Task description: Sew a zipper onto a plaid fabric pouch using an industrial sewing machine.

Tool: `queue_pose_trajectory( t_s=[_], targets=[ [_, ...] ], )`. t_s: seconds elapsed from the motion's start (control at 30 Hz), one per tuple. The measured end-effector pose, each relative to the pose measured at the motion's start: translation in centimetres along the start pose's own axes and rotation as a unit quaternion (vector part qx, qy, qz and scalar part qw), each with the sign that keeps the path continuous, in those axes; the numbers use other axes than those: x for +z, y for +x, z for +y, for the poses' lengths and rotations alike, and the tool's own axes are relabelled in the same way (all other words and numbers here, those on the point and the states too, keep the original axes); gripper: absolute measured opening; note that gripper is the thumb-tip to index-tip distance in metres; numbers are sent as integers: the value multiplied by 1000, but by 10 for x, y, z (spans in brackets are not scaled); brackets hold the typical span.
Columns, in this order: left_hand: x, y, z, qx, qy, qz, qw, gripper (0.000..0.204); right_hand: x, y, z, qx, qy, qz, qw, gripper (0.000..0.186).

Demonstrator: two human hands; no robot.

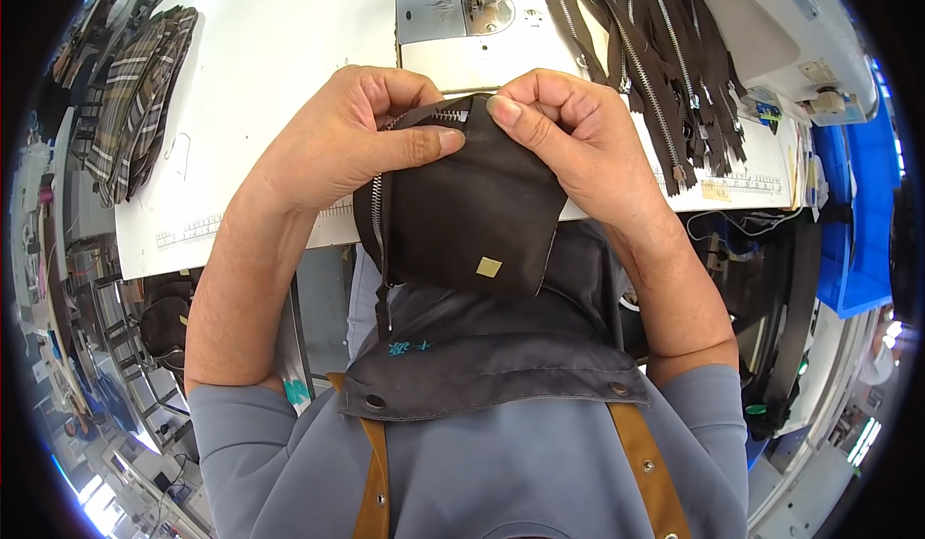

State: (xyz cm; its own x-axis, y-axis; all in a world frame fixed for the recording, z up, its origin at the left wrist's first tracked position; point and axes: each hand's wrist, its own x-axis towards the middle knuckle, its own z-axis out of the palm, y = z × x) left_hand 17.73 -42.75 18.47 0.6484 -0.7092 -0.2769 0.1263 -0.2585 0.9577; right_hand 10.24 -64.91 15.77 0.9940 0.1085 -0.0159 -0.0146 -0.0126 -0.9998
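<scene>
At the middle of the near edge of the table [260, 86], a dark brown fabric piece [472, 202] extends past that edge toward the lap, a metal zipper [377, 202] along its left side. The left hand's [332, 139] fingers pinch its top beside the zipper end; the right hand's [583, 139] fingers grip its top right. Plaid fabric [145, 101] lies at the table's left edge, loose zippers [660, 67] toward its right.

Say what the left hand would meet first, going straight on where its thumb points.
Probably the right hand, at its thumb, across the held dark fabric; depth is unclear.
</scene>
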Motion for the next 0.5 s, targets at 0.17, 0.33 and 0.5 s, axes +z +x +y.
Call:
queue_pose_trajectory(
  t_s=[0.17, 0.33, 0.5],
  targets=[
    [2, -2, -2, 25, -14, 16, 999, 16, 2, 0, -3, -20, 0, -15, 1000, 19],
    [12, -5, -1, 74, -18, 64, 995, 14, 0, 0, -4, 6, -6, -39, 999, 20],
    [21, -6, -5, 105, 27, 121, 987, 21, 5, -1, 0, -24, -9, -20, 999, 20]
  ],
)
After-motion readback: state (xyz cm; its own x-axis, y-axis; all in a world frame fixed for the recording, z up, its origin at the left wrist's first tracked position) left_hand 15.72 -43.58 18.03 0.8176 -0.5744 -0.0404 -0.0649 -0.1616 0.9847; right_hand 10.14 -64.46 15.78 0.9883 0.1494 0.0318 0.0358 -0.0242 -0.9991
